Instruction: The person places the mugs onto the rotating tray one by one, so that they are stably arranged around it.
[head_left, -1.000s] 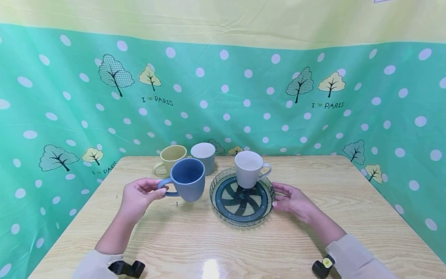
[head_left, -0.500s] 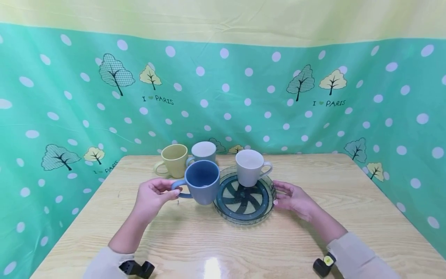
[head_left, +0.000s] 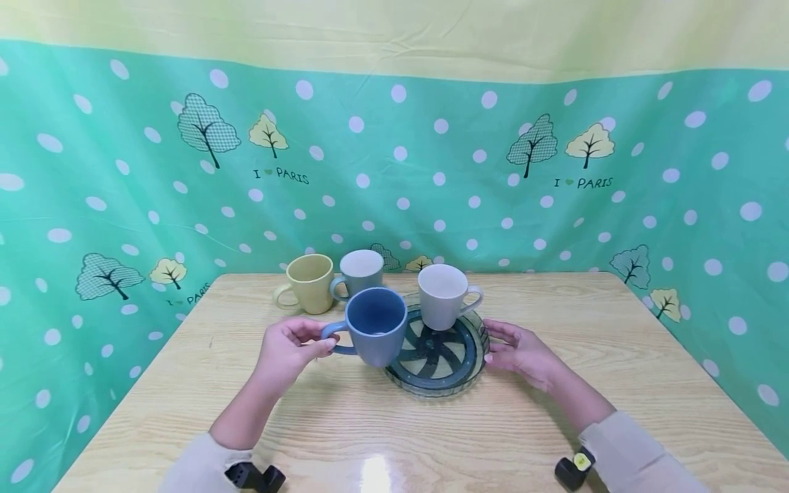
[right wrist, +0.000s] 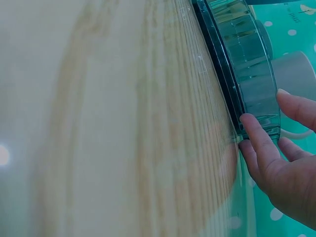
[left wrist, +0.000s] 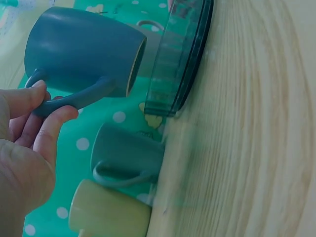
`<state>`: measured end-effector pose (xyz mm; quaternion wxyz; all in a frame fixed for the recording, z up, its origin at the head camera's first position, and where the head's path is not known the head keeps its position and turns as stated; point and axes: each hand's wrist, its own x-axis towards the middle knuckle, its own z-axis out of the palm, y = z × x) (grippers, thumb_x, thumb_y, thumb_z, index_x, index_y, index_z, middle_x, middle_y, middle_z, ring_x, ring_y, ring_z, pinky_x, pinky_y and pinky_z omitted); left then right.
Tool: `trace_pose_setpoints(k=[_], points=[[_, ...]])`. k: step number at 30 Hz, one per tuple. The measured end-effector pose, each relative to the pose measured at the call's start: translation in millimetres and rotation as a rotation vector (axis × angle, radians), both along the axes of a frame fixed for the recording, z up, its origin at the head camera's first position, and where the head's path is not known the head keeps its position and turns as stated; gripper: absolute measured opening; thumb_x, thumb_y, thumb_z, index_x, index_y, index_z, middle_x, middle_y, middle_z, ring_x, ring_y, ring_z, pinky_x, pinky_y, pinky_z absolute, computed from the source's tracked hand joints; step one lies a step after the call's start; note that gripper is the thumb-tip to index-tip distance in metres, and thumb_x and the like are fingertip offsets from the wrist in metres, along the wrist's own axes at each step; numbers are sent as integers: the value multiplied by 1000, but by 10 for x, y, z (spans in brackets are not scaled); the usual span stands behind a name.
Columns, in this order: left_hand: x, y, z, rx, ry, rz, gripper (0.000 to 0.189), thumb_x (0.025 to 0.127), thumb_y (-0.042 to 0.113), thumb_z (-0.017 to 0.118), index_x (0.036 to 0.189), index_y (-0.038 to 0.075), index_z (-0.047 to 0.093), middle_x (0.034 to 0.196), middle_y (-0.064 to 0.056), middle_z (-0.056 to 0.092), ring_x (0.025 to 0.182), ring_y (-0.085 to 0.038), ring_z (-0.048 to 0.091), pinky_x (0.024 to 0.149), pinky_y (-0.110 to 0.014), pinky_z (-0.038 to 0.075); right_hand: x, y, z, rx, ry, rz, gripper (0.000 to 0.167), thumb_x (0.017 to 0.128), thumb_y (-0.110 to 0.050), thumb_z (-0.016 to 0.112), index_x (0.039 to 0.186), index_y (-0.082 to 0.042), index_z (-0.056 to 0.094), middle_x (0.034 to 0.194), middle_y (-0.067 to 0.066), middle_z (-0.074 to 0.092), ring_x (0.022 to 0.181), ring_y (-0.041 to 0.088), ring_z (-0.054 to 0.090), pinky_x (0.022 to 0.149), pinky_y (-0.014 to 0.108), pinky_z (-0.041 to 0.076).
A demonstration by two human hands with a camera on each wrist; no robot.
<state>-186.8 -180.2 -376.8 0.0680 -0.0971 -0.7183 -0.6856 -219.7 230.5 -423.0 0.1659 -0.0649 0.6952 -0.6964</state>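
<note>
My left hand (head_left: 290, 352) pinches the handle of a dark blue mug (head_left: 377, 335), with thumb and fingers on the handle in the left wrist view. The mug hangs above the table, in front of the left edge of a clear round tray (head_left: 434, 390) with a dark spoked base. A white mug (head_left: 441, 301) stands upright on the tray's far part. My right hand (head_left: 520, 356) touches the tray's right side, its fingers (right wrist: 259, 136) spread fairly straight along the wall and rim in the right wrist view.
Behind the held mug, a yellow mug (head_left: 311, 287) and a grey-blue mug (head_left: 360, 272) stand side by side on the wooden table (head_left: 333, 431). A green dotted curtain (head_left: 394, 164) hangs behind and at both sides.
My left hand has carried the blue mug to the right, so it now overlaps the tray's left edge in the head view. The right hand stays at the tray's side.
</note>
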Motion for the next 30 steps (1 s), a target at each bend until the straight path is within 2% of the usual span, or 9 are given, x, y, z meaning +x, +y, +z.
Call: trace_pose_setpoints(k=[4,12,25,30], points=[[15,65,4,12,-22,-9,27,77,-13,74,100,-19,62,86,-17,73,76,-14,71,71,-32,62,5,-8,16,-2,-4,2,85,81,11,67,151,4,21,153,30,21,137,48,30,96,36,52],[20,206,-1,32,-21,-28,25,76,-13,75,98,-18,63,84,-12,73,74,-15,71,70,-31,61,10,-8,29,-9,-9,10,85,81,11,67,152,4,19,154,30,20,137,48,29,97,36,52],[27,459,-6,45,-86,37,23,74,-15,76,96,-15,67,85,-18,71,72,-17,70,68,-32,62,12,-11,40,-8,-9,8,85,81,10,67,151,5,19,153,30,20,136,48,30,96,36,52],[12,532,-5,24,-87,45,20,74,-16,75,91,-13,67,84,-18,71,73,-18,69,67,-31,62,13,-10,42,-7,-9,12,85,82,10,66,152,4,19,153,30,20,137,48,30,96,36,52]])
